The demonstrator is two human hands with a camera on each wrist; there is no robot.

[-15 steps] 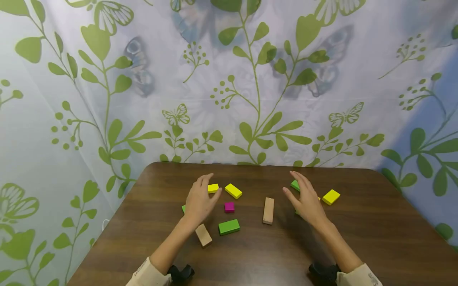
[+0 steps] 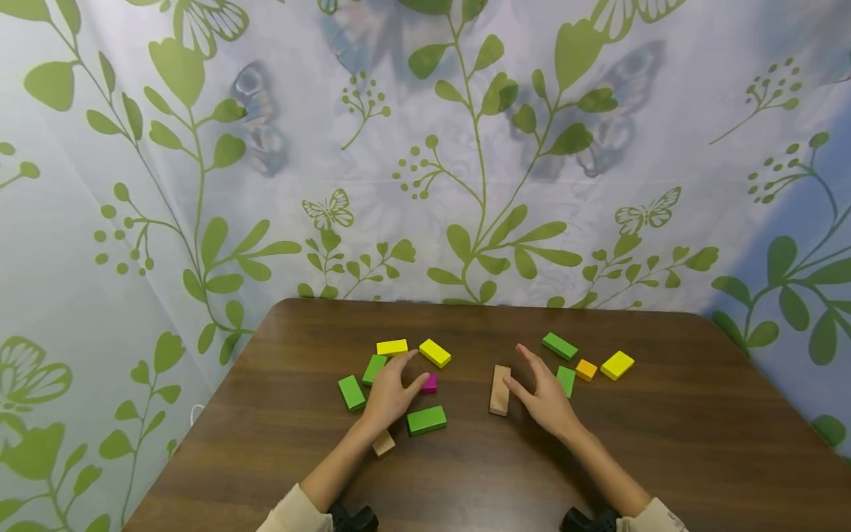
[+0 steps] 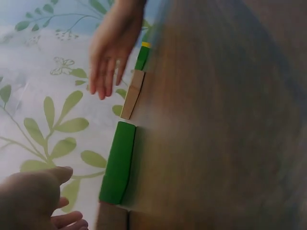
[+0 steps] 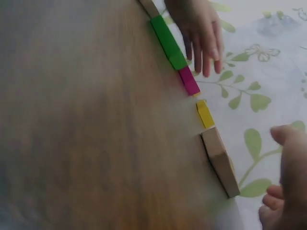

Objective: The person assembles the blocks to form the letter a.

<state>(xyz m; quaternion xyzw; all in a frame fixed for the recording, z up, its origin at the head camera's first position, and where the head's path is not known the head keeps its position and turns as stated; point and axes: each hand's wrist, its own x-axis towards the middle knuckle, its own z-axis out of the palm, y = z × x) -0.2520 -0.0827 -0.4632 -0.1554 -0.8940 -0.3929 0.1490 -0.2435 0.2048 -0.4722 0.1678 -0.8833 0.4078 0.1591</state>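
My left hand [image 2: 388, 397] hovers over the left group of blocks, fingers spread and holding nothing. It partly covers a magenta block [image 2: 431, 383] and a plain wooden block [image 2: 383, 444]; a green block [image 2: 427, 420] lies just right of its wrist. My right hand [image 2: 547, 403], also empty with thumb and fingers apart, is raised beside a longer plain wooden block [image 2: 500, 390]. Its thumb tip overlaps that block's edge in the head view. In the right wrist view the same wooden block [image 4: 219, 160] rests on the table, apart from the thumb.
Beyond my left hand lie two yellow blocks [image 2: 434, 353] and two green ones [image 2: 351, 393]. Past the right hand are two green blocks [image 2: 559, 346], an orange cube [image 2: 586, 370] and a yellow block [image 2: 617, 365]. A leaf-patterned curtain [image 2: 372, 222] hangs behind the brown table [image 2: 479, 480].
Both hands have moved inward, closer together, and lower over the table. Blocks at left and right that they covered now show. The blocks themselves have stayed put.
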